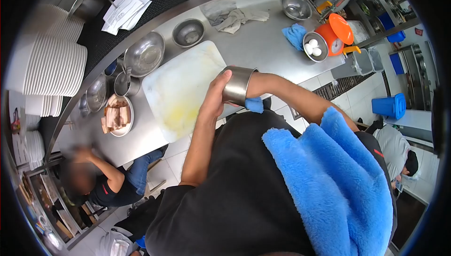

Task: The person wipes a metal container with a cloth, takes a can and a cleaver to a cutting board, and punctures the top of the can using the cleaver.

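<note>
My left hand (219, 89) is wrapped around a metal cup (237, 86), its thumb near the base edge. The cup lies on its side, with its mouth turned toward my right arm. My right hand reaches inside, so its fingers are hidden and only the wrist (256, 86) and forearm show. A piece of blue cloth (254, 105) pokes out at the cup's rim, below my right wrist. Just beyond my left hand lies a white cutting board (183, 89) with yellowish stains. A large fluffy blue towel (333, 176) is draped over my right side.
Metal bowls (188, 32) and a plate of meat slabs (117, 115) stand beyond the board. An orange scale (334, 38) is beside a bowl with white eggs (313, 47). Stacked plates (54, 63) fill the left shelf. Another person (101, 181) is at the lower left.
</note>
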The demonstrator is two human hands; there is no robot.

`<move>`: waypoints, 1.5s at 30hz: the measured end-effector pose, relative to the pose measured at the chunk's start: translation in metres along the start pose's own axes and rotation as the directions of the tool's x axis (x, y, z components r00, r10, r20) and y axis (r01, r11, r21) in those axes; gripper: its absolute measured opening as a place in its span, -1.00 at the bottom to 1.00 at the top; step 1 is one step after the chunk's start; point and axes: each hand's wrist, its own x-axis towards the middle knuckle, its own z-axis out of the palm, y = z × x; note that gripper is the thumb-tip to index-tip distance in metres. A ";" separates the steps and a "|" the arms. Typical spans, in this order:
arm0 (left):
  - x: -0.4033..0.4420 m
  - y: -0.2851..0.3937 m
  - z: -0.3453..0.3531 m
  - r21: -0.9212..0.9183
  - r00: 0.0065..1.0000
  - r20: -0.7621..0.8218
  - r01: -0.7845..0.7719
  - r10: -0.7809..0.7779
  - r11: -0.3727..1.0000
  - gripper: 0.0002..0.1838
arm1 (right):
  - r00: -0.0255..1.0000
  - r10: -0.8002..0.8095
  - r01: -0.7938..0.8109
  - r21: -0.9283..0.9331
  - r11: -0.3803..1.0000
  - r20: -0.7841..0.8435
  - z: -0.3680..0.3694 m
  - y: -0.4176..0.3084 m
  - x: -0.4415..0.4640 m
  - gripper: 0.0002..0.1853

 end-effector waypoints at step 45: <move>0.022 -0.036 -0.049 -0.895 0.946 0.150 0.007 0.288 0.445 -0.21 | 0.619 0.192 -0.332 -0.033 0.943 -0.761 -0.033 0.070 -0.109 -0.30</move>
